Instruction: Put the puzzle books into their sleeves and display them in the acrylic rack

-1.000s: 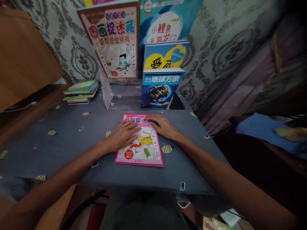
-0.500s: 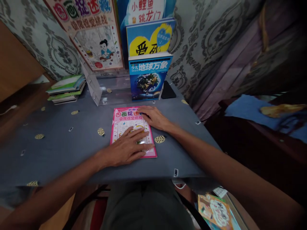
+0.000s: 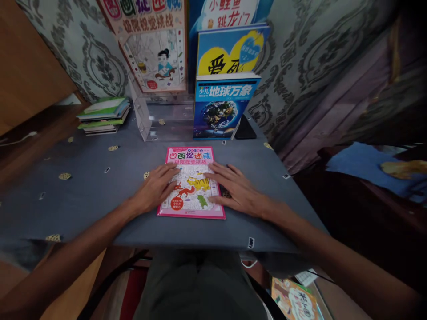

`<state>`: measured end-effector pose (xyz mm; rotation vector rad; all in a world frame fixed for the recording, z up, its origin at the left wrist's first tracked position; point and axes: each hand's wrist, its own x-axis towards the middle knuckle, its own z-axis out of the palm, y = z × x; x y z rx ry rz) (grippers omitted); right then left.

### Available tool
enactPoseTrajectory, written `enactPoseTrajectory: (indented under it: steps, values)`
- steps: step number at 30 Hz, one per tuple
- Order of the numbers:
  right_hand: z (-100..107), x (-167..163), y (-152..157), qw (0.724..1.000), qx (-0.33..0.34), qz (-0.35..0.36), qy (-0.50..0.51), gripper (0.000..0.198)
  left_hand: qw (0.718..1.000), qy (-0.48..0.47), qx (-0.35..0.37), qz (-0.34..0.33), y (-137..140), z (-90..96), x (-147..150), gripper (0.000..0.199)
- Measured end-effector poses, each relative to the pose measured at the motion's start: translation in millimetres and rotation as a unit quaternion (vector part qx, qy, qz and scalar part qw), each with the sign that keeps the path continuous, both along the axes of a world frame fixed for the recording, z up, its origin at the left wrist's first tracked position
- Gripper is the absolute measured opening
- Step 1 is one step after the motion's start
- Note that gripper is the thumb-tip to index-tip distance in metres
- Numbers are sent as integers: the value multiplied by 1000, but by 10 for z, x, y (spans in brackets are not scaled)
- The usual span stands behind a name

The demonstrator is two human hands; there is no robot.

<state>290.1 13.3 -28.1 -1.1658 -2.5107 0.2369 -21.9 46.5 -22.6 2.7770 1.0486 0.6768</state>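
A pink picture book [image 3: 191,202] lies flat and closed on the grey tablecloth near the table's front edge. Its cover shows a yellow tiger, a red fox and Chinese lettering. My left hand [image 3: 155,186] rests along the book's left side, fingers stretched over the cover. On the opposite side, my right hand [image 3: 233,186] lies with its fingers spread across the right edge. Neither hand grips the book; both touch it from above.
Behind the book, a clear acrylic stand [image 3: 142,115] holds several upright books, with a blue globe book [image 3: 220,109] in front. A black flat object [image 3: 246,129] sits beside it. A stack of thin books [image 3: 104,113] lies at the back left. More books [image 3: 296,300] are below, right.
My left hand has drawn back from the middle of the cover to its left side. My right hand has come down from the top right corner to the right edge. The view has shifted slightly.
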Motion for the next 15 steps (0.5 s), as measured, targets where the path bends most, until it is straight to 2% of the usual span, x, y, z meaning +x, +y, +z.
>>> enactPoseTrajectory:
  steps: [3,6,10,15]
  values:
    - [17,34,-162,1000,0,16,-7,65,1000,9,11,4,-22,-12,19,35]
    - [45,33,-170,1000,-2,21,-14,63,1000,4,20,4,-44,-14,44,34]
    - [108,-100,5,1000,-1,26,-10,49,1000,6,15,6,-22,1,25,33]
    - [196,-561,373,999,-8,40,-11,44,1000,2,6,23,210,28,4,32]
